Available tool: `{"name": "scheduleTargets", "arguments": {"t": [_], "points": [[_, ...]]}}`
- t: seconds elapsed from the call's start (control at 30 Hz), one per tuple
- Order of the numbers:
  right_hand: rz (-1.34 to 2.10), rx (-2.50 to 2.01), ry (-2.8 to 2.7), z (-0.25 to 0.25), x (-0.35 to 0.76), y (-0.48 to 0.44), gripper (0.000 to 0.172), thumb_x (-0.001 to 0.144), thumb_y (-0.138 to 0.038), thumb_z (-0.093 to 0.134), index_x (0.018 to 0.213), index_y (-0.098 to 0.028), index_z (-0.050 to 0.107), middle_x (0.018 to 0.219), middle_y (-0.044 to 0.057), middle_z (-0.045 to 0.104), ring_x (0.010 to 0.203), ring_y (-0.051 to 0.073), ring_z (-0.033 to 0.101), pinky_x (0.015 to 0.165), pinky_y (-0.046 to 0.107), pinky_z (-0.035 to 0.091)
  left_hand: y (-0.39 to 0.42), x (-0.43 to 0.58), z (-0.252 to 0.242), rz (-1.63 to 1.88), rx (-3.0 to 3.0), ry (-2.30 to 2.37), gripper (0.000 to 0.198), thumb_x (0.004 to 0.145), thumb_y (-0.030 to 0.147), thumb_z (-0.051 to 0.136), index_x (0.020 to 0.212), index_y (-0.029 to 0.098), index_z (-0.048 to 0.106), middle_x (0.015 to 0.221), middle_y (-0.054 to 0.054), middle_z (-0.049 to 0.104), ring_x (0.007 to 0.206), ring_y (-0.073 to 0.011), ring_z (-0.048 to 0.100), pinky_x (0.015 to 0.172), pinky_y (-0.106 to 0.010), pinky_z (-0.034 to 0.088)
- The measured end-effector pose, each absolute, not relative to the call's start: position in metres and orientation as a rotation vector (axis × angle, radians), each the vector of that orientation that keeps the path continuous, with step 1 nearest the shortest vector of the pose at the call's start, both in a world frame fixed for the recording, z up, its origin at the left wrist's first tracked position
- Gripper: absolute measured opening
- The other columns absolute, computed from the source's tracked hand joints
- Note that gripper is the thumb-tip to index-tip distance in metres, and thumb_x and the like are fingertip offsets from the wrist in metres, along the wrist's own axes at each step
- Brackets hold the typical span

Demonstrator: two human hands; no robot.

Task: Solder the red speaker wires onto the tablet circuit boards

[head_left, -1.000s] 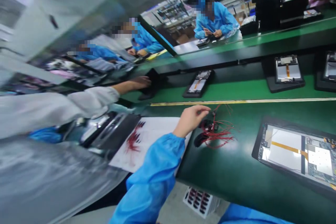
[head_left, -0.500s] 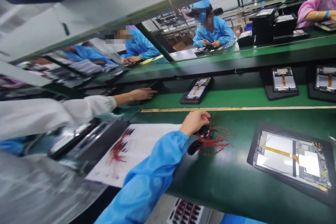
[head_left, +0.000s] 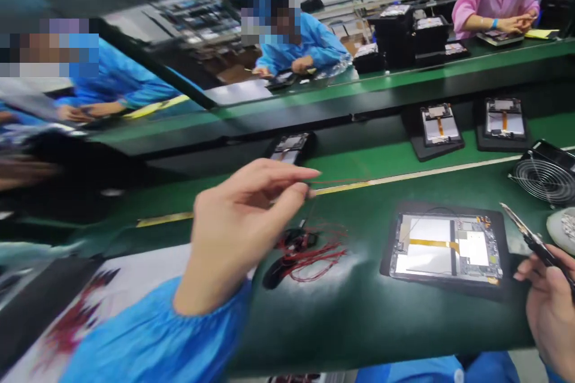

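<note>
My left hand (head_left: 238,221) is closed in a pinch above the bench, with a small black part on thin red wires at its fingertips; the fingers mostly hide it. Below it lies a pile of black parts with red wires (head_left: 309,257). At the right edge, my right hand (head_left: 550,299) is wrapped round the black handle of a soldering iron (head_left: 530,236), its metal tip pointing up and left. Between the hands sits an opened tablet (head_left: 449,248), its circuit board and orange ribbon cable exposed, on a dark pad.
A fan with a wire guard (head_left: 543,176) and a pale round container (head_left: 563,227) stand at the right. More opened tablets (head_left: 441,125) lie on the green strip behind. At left is a white sheet (head_left: 121,305) bearing red-wired parts. Co-workers sit across the bench.
My left hand has lifted from the wire pile with a red-wired part and come nearer. My right hand with the soldering iron has come into view as the camera turned right.
</note>
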State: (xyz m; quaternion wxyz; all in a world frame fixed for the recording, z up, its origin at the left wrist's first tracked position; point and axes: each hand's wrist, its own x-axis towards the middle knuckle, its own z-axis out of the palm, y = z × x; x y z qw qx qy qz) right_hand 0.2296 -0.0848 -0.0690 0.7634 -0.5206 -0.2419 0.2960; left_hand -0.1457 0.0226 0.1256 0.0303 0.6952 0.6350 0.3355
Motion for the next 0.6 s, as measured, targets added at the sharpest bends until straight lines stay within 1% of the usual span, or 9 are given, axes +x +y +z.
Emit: {"name": "scheduleTargets", "arguments": {"t": [0.03, 0.1, 0.23, 0.3, 0.37, 0.4, 0.47, 0.53, 0.6], "points": [[0.644, -1.137, -0.531, -0.069, 0.229, -0.085, 0.039, 0.085, -0.043, 0.09, 0.111, -0.018, 0.074, 0.087, 0.005, 0.076, 0.063, 0.019, 0.072, 0.053, 0.028, 0.062, 0.024, -0.124, 0.121, 1.036, 2.158, 1.799, 0.024, 0.097, 0.039, 0.065, 0.102, 0.026, 0.085, 0.096, -0.003, 0.079, 0.085, -0.021, 0.074, 0.082, -0.035, 0.064], [0.637, -1.14, -0.544, -0.068, 0.228, -0.085, 0.037, 0.088, -0.043, 0.087, 0.112, -0.018, 0.074, 0.089, 0.005, 0.076, 0.064, 0.019, 0.072, 0.054, 0.029, 0.062, 0.03, -0.086, 0.101, 0.896, 2.208, 1.56, 0.024, 0.096, 0.031, 0.064, 0.096, 0.025, 0.086, 0.094, -0.004, 0.078, 0.085, -0.02, 0.074, 0.082, -0.034, 0.063], [0.623, -1.136, -0.568, -0.065, 0.225, -0.086, 0.034, 0.092, -0.043, 0.084, 0.114, -0.019, 0.073, 0.09, 0.004, 0.075, 0.064, 0.019, 0.071, 0.054, 0.029, 0.06, 0.042, -0.052, 0.046, 0.469, 2.369, 1.423, 0.032, 0.095, 0.017, 0.057, 0.098, 0.023, 0.088, 0.095, -0.004, 0.077, 0.083, -0.018, 0.074, 0.08, -0.03, 0.062], [0.618, -1.131, -0.575, -0.065, 0.224, -0.087, 0.033, 0.093, -0.043, 0.084, 0.114, -0.02, 0.073, 0.089, 0.004, 0.074, 0.063, 0.019, 0.071, 0.053, 0.03, 0.06, 0.042, -0.053, 0.028, 0.362, 2.434, 1.443, 0.031, 0.095, 0.015, 0.058, 0.102, 0.021, 0.087, 0.098, -0.005, 0.076, 0.082, -0.0197, 0.074, 0.079, -0.033, 0.063], [0.617, -1.128, -0.579, -0.064, 0.223, -0.087, 0.033, 0.093, -0.043, 0.083, 0.113, -0.02, 0.073, 0.089, 0.004, 0.074, 0.063, 0.019, 0.07, 0.053, 0.03, 0.06, 0.038, -0.059, 0.023, 0.354, 2.53, 1.421, 0.035, 0.095, 0.012, 0.058, 0.115, 0.021, 0.085, 0.111, -0.009, 0.077, 0.095, -0.0243, 0.076, 0.087, -0.039, 0.065], [0.619, -1.129, -0.58, -0.064, 0.223, -0.087, 0.033, 0.093, -0.043, 0.083, 0.113, -0.02, 0.073, 0.089, 0.004, 0.074, 0.063, 0.019, 0.07, 0.053, 0.03, 0.06, 0.034, -0.061, 0.024, 0.36, 2.596, 1.348, 0.04, 0.095, 0.009, 0.057, 0.123, 0.021, 0.083, 0.121, -0.011, 0.076, 0.106, -0.0263, 0.075, 0.094, -0.042, 0.065], [0.624, -1.13, -0.583, -0.062, 0.223, -0.088, 0.032, 0.093, -0.042, 0.083, 0.114, -0.02, 0.073, 0.089, 0.004, 0.073, 0.063, 0.019, 0.07, 0.054, 0.03, 0.06, 0.027, -0.062, 0.03, 0.356, 2.713, 1.067, 0.052, 0.096, 0.002, 0.052, 0.133, 0.025, 0.079, 0.139, -0.013, 0.071, 0.129, -0.0278, 0.069, 0.108, -0.046, 0.062], [0.63, -1.13, -0.587, -0.061, 0.223, -0.088, 0.031, 0.094, -0.041, 0.083, 0.114, -0.02, 0.073, 0.088, 0.004, 0.073, 0.063, 0.019, 0.071, 0.054, 0.03, 0.06, 0.021, -0.059, 0.035, 0.321, 2.757, 0.775, 0.056, 0.097, -0.004, 0.049, 0.133, 0.028, 0.079, 0.147, -0.012, 0.067, 0.143, -0.0276, 0.06, 0.116, -0.048, 0.057], [0.63, -1.124, -0.593, -0.061, 0.224, -0.088, 0.029, 0.094, -0.039, 0.083, 0.114, -0.02, 0.074, 0.088, 0.003, 0.074, 0.063, 0.019, 0.071, 0.054, 0.03, 0.061, 0.019, -0.052, 0.035, 0.295, 2.803, 0.624, 0.049, 0.101, -0.002, 0.052, 0.127, 0.029, 0.08, 0.148, -0.013, 0.066, 0.148, -0.0301, 0.056, 0.117, -0.05, 0.057]]}}
